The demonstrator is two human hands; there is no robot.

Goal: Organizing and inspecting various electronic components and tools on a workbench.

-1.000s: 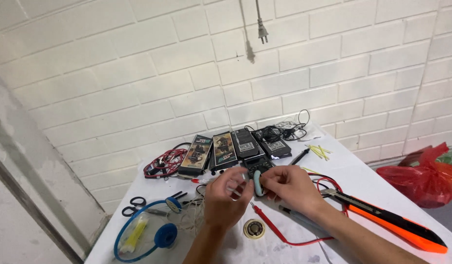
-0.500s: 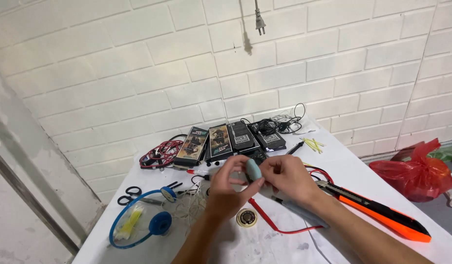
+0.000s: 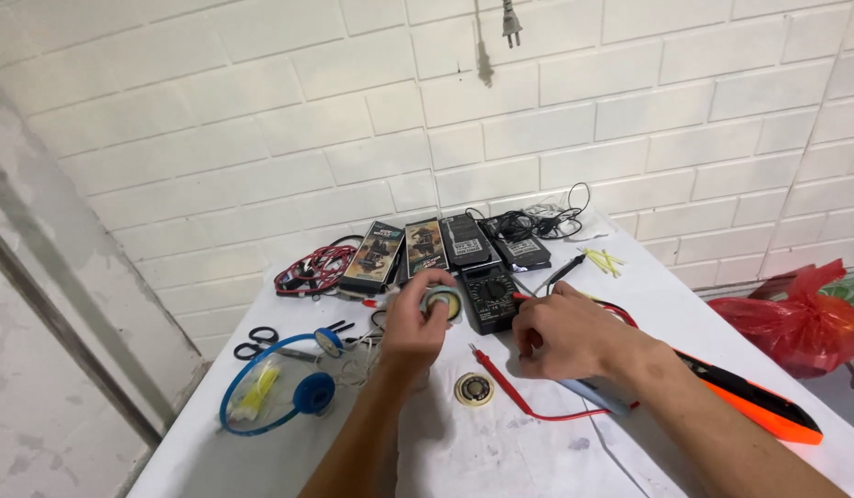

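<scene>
Two hands: left hand (image 3: 416, 323) grips tape roll (image 3: 441, 302); right hand (image 3: 570, 332) beside multimeter (image 3: 489, 297).

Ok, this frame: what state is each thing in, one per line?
Left hand: closed on a tape roll, held above the table.
Right hand: fingers curled, resting on the table.
Multimeter: lying flat.
Red probe: lying loose.
Scissors: closed, flat.
Red bag: crumpled.
Plug: hanging, unplugged.
</scene>
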